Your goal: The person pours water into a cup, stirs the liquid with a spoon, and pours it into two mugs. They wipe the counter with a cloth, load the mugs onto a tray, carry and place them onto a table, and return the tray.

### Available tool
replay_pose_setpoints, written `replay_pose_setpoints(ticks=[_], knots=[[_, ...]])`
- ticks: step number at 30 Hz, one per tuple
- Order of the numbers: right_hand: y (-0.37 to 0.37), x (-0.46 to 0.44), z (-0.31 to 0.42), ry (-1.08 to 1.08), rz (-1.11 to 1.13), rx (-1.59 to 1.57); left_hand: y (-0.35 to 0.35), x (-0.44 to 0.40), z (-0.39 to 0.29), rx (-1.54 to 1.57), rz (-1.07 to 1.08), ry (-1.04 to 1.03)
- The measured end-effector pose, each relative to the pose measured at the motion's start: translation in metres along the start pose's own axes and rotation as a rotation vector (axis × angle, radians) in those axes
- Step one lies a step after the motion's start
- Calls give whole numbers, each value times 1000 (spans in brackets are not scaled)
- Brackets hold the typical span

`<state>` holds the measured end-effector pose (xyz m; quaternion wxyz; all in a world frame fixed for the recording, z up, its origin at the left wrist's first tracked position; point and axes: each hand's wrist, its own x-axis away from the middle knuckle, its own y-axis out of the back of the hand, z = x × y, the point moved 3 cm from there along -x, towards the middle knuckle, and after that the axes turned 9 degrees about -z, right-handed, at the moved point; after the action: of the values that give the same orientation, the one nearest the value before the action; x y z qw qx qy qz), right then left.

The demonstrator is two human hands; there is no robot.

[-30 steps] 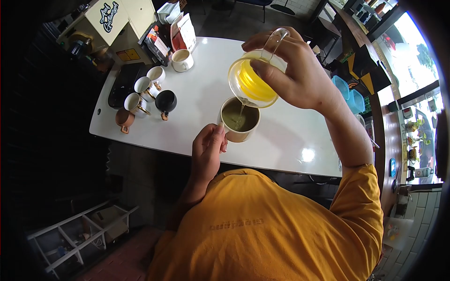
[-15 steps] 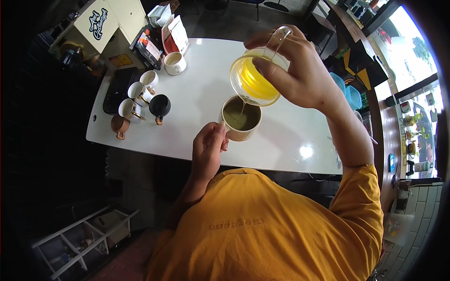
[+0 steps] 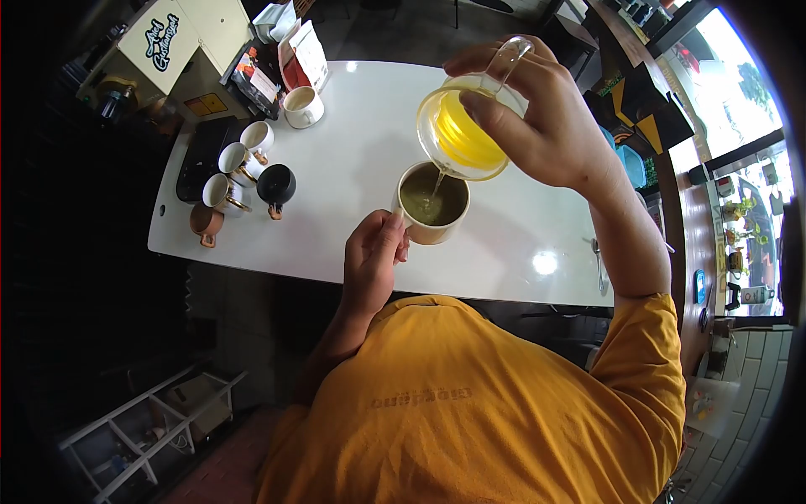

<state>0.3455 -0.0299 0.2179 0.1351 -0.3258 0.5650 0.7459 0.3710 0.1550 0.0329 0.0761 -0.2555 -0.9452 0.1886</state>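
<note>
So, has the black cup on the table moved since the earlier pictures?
No. Against the white table, the black cup keeps its place beside the white mugs; they all shift leftward together in the view, so the camera likely moved.

Faded "Giordano" runs across the yellow shirt (image 3: 478, 378), and up on the cream cabinet (image 3: 220, 34), the sticker (image 3: 162, 42) carries script that defies sure reading!

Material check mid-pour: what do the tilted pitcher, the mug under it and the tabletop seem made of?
Pitcher: likely clear, glossy glass; yellow-looking liquid shows through, though plastic is possible.
Mug: probably glazed ceramic, given its smooth, pale rim.
Tabletop: glossy white, with bright glare spots; perhaps laminate, but I cannot tell.
</note>
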Motion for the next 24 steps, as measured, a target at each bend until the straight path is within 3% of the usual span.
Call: replay_pose_setpoints(ticks=[24], knots=[[9,13,-5,6,-22,25,-12,4,5,-21,21,13]])
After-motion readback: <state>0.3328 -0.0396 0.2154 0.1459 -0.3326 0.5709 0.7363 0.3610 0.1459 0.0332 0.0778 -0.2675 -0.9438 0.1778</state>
